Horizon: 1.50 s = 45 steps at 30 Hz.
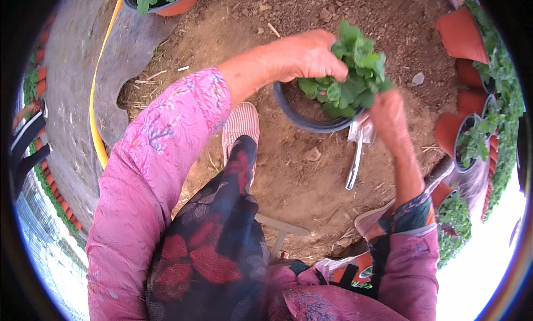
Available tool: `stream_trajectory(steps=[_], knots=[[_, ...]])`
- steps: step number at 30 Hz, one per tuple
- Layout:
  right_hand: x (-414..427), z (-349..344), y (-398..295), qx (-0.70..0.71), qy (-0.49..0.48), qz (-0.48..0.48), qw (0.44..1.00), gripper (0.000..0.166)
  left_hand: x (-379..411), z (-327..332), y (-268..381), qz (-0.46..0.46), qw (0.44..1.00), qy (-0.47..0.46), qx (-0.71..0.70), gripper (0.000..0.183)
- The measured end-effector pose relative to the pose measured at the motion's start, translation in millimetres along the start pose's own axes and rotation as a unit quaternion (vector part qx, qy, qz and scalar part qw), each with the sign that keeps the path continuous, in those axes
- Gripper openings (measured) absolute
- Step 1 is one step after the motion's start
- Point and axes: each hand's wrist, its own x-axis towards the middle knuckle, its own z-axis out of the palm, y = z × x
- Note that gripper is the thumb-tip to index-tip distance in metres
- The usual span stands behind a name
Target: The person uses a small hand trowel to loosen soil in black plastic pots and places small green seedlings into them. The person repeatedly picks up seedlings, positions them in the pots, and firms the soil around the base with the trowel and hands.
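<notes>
A leafy green plant (354,77) stands in a round pot with a dark rim (306,123) on the soil before me. My left hand (318,56) reaches across from the left and holds the foliage, its thumb over the leaves and its other fingers partly hidden. At the right side of the pot, my right hand (389,110) touches the leaves close to the rim. It is blurred, and its grip is unclear. Just below it a metal hand trowel (354,167) lies on the ground, its handle pointing towards me.
Terracotta-coloured pots with plants (460,35) line the right side. Another potted plant (177,4) stands at the upper left, beside a yellow hose (95,112) on grey ground fabric (68,96). My striped shoe (240,123) is left of the pot. A T-shaped piece (283,227) lies near my legs.
</notes>
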Motion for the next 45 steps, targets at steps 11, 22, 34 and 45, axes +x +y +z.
stream_trajectory(steps=[11, 22, 34, 45], knots=[[-26, 17, -1, 0.146, -0.042, -0.015, 0.988, 0.025, -38, -12, -16, 0.042, 0.999, -0.013, -0.027, 0.052], [-70, 31, 68, 0.117, 0.112, 0.041, 0.986, 0.036, -50, -16, -32, 0.088, 0.994, -0.064, 0.032, 0.055], [-138, 90, 124, 0.048, 0.077, 0.079, 0.993, 0.026, -60, -4, -31, 0.166, 0.979, -0.031, 0.111, 0.055], [-47, 71, 103, 0.051, 0.159, 0.059, 0.984, 0.028, -62, -7, -22, 0.264, 0.927, -0.072, 0.258, 0.045]])
